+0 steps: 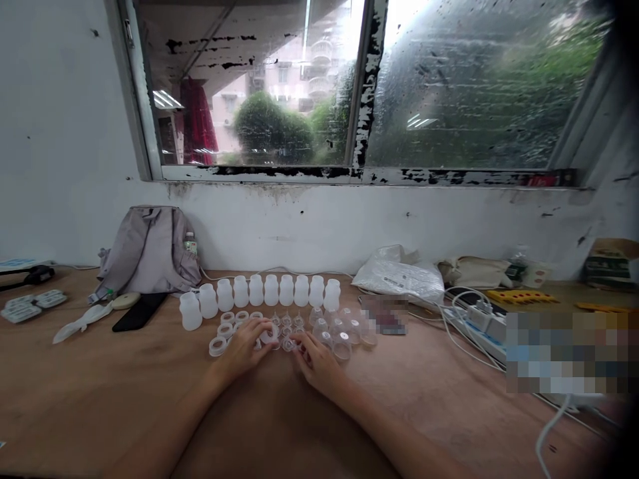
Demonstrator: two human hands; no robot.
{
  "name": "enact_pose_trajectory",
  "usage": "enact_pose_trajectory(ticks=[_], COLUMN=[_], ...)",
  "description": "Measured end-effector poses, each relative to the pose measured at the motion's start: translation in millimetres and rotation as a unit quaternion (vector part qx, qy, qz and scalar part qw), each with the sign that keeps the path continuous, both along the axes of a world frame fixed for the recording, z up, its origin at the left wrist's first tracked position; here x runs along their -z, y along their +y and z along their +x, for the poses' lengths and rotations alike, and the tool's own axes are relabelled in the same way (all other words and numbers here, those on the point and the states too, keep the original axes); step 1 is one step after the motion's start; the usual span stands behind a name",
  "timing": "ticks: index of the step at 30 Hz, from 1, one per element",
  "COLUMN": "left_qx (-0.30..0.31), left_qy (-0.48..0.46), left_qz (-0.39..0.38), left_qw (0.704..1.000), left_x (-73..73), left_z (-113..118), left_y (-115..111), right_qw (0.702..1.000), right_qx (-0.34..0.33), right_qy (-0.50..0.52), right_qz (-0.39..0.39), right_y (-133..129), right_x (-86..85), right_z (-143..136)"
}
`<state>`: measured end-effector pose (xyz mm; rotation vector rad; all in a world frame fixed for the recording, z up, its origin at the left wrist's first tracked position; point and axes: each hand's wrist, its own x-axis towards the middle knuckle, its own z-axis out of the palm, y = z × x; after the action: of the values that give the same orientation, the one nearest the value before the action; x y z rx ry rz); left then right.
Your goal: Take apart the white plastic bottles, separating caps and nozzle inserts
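My left hand (245, 344) is closed with thumb and fingers around a translucent screw ring (269, 334). My right hand (317, 359) pinches a clear bottle teat (288, 344), just right of that ring. More teats (286, 320) stand in short rows behind my fingertips. Several white screw rings (217, 346) lie to the left, some partly hidden by my left hand. Clear dome caps (342, 346) are grouped beside my right hand. Behind all of these, a row of frosted baby bottles (271, 291) stands upright without tops.
A grey backpack (150, 249) leans on the wall, with a black phone-like slab (140, 313) before it. At the right are a plastic bag (399, 274), a power strip (474, 329) and loose white cables (464, 349). Small white packs (32, 305) lie far left.
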<state>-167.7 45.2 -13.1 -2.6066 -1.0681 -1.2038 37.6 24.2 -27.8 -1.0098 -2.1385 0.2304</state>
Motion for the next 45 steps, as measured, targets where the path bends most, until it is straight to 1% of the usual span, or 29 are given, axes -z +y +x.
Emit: enact_pose_trajectory(ticks=[3,5,7,10,12,14,18,20,25,28,31,33,34,36,37,40,42,45], left_qx=[-0.034,-0.070,-0.121,-0.208,-0.237,-0.245,-0.238,-0.221,-0.198,-0.200,-0.198,-0.191,-0.187,-0.182,-0.183,-0.187,-0.189,-0.191], left_qy=[-0.014,-0.022,-0.040,-0.084,-0.090,-0.081,-0.063,-0.051,-0.031,-0.030,-0.043,-0.048,-0.048,-0.045,-0.043,-0.038,-0.035,-0.037], left_qz=[0.008,0.010,0.012,0.020,0.013,-0.019,-0.113,-0.138,-0.138,-0.116,-0.090,-0.081,-0.079,-0.078,-0.078,-0.079,-0.080,-0.076], left_qw=[0.999,0.997,0.992,0.974,0.967,0.966,0.963,0.964,0.970,0.972,0.975,0.977,0.978,0.979,0.979,0.978,0.978,0.978], left_x=[-1.6,1.8,9.4,24.0,31.1,34.8,39.5,43.3,50.5,48.8,44.7,41.9,40.7,38.7,37.9,36.6,36.4,36.6], left_z=[-24.2,-46.5,-70.6,-102.0,-115.5,-122.2,-124.4,-124.9,-129.1,-129.1,-125.9,-122.8,-121.4,-118.9,-117.9,-115.8,-114.8,-113.4], left_y=[9.5,15.7,21.8,30.2,34.5,37.1,38.3,38.7,41.2,41.7,40.6,39.2,38.4,36.6,35.7,33.1,31.8,30.8], right_qw=[1.000,1.000,1.000,1.000,1.000,1.000,1.000,1.000,1.000,0.999,0.995,0.989,0.985,0.963,0.956,0.940,0.929,0.916], right_qx=[0.010,0.012,0.012,0.018,0.021,0.018,0.005,-0.004,-0.022,0.012,0.089,0.143,0.170,0.230,0.238,0.250,0.250,0.244], right_qy=[0.000,0.000,-0.002,-0.012,-0.017,-0.020,-0.015,-0.012,-0.001,0.028,0.050,0.026,-0.010,-0.139,-0.163,-0.215,-0.247,-0.285], right_qz=[-0.003,-0.004,-0.004,-0.005,-0.009,-0.014,-0.019,-0.020,-0.021,-0.010,-0.016,-0.016,-0.015,-0.038,-0.050,-0.092,-0.117,-0.143], right_y=[1.4,2.3,2.9,3.3,3.1,2.8,2.6,2.5,2.0,8.8,29.6,50.4,61.8,84.8,95.6,122.2,134.6,146.6], right_x=[1.2,1.8,2.2,2.8,3.3,3.7,4.5,6.1,10.7,3.1,-17.4,-34.8,-42.9,-55.3,-58.9,-59.2,-53.9,-45.0], right_z=[0.8,0.9,0.6,-1.1,-2.3,-3.2,-3.7,-3.7,-4.7,-4.6,-3.5,-2.8,-2.9,-3.9,-5.0,-9.6,-13.0,-16.8])
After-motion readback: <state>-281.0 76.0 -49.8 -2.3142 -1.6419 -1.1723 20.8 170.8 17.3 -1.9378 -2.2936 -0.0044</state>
